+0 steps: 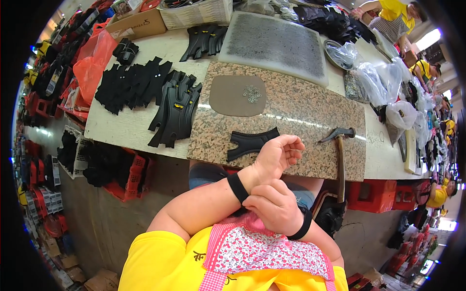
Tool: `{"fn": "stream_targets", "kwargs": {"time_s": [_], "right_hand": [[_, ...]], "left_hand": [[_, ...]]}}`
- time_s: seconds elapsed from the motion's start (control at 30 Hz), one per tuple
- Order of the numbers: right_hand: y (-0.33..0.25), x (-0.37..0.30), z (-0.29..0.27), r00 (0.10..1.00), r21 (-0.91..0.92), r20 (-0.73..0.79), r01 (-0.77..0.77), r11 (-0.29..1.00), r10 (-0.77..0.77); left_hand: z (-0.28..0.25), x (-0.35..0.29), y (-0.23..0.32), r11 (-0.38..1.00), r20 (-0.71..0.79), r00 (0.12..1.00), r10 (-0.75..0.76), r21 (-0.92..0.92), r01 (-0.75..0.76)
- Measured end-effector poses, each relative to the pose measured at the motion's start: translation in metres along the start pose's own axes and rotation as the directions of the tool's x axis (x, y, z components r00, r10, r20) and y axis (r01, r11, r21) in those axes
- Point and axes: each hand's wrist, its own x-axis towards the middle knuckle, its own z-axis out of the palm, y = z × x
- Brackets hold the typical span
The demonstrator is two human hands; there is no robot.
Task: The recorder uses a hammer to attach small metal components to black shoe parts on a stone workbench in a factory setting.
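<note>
My left hand point(280, 154) is over the front edge of the granite slab, palm turned up, its fingers loosely curled with nothing in them. Around that wrist runs a black wristband point(237, 188). The fingers of my right hand point(275, 207) are closed at the band's edge, seemingly pinching it. A second black band point(305, 224) circles my right wrist. Just beyond my left hand lies a black moulded part point(252, 143) with notched ends, flat on the granite. To the right is a hammer point(340, 145), its wooden handle reaching over the slab's front edge.
A brown mat point(228, 97) carries several small metal rings point(253, 93). Black moulded parts point(175, 109) and dark fabric-like pieces point(131, 86) lie left on the table. A white foam-like slab point(276, 46) is behind. Plastic bags point(383, 80) crowd the right; red crates point(371, 195) stand below.
</note>
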Motion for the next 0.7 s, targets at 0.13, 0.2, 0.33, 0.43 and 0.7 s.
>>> {"fn": "stream_targets", "kwargs": {"time_s": [0.13, 0.2, 0.33, 0.43, 0.7], "right_hand": [[-0.001, -0.01, -0.003, 0.998, 0.018, 0.066, 0.003, 1.0, -0.004], [0.0, -0.011, -0.003, 0.998, 0.014, 0.058, 0.026, 1.0, -0.027], [0.007, -0.01, 0.001, 0.997, -0.024, -0.049, 0.057, 0.998, -0.058], [0.012, -0.005, 0.007, 0.992, 0.048, -0.124, 0.013, 0.999, -0.007], [0.014, -0.011, 0.012, 0.99, -0.031, -0.129, 0.059, 0.998, -0.063]], "left_hand": [[0.002, -0.007, 0.011, 0.998, -0.02, 0.999, 0.034, -0.052, -0.035], [0.002, -0.009, 0.017, 0.991, -0.018, 0.999, 0.046, -0.124, -0.048], [0.004, -0.005, 0.023, 0.985, -0.04, 0.993, 0.114, -0.126, -0.118], [0.007, -0.009, 0.011, 0.988, -0.048, 0.996, 0.077, 0.138, -0.07], [-0.014, -0.006, 0.002, 0.821, 0.054, 0.998, 0.034, 0.568, -0.059]]}}
